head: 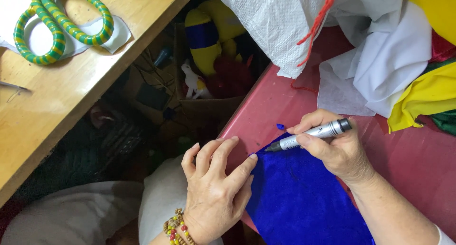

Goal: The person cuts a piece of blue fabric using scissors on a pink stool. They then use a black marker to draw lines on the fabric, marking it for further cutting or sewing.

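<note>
Your right hand is clamped around a silver marker, pinched between thumb and fingers. Its long axis runs low-left to upper-right, the dark tip pointing down-left onto the top corner of the blue cloth, the black cap end jutting past your knuckles. Your left hand holds nothing, fingers spread, fingertips pressing the blue cloth's left edge just beside the tip.

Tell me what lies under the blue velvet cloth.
The blue velvet cloth lies on the red tabletop, bare around it. Anything between them is covered.
</note>
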